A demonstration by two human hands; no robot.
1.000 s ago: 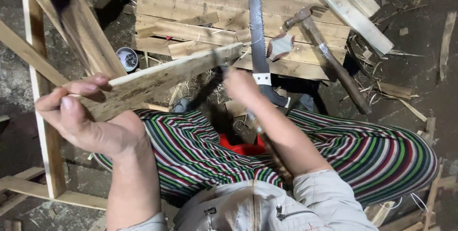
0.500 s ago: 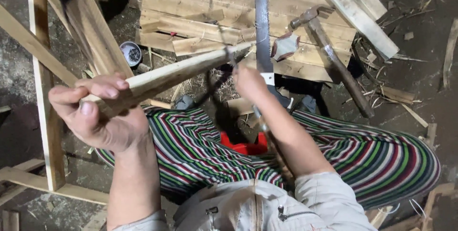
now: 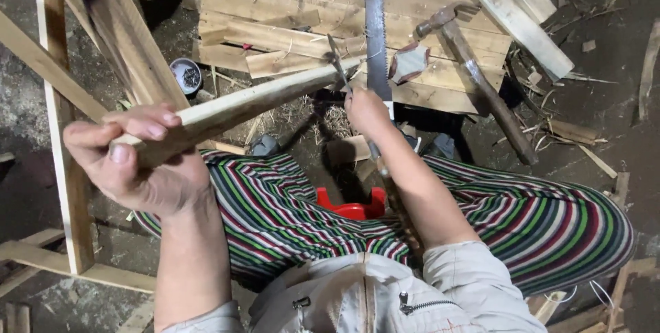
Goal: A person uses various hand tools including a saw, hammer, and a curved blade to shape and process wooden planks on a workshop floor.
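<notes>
1. Gripping the near end of a long wooden stick [image 3: 254,99], the left hand [image 3: 137,161] is seen clenched, with fingers curled over the top of the wood and the thumb pressed against its end.
2. The stick is held slanting up and away from the left hand toward the middle of the scene, where its far end meets the right hand [image 3: 368,109] and the edge of a stack of wooden planks [image 3: 289,17].
3. The right hand is closed around a slim metal tool [image 3: 338,65], whose thin tip is set against the far end of the stick; what kind of tool it is cannot be told.
4. A saw blade [image 3: 375,24] is seen running straight up from just beside the right hand, lying across the planks.
5. A hammer [image 3: 474,72] with a wooden handle is laid on the right side of the planks, its head pointing up and left, with a small flat reddish piece [image 3: 409,61] just beside it.
6. A small round tin [image 3: 185,75] holding dark bits is placed on the ground, left of the planks.
7. Striped trousers [image 3: 275,202] are worn by the seated person, and a red plastic object [image 3: 354,208] is glimpsed between the knees.
8. A frame of wooden slats [image 3: 62,134] is stood to the left, and a pale board [image 3: 509,10] is leaned across the upper right.
9. Wood chips and straw are scattered on the dark floor [image 3: 605,99].
</notes>
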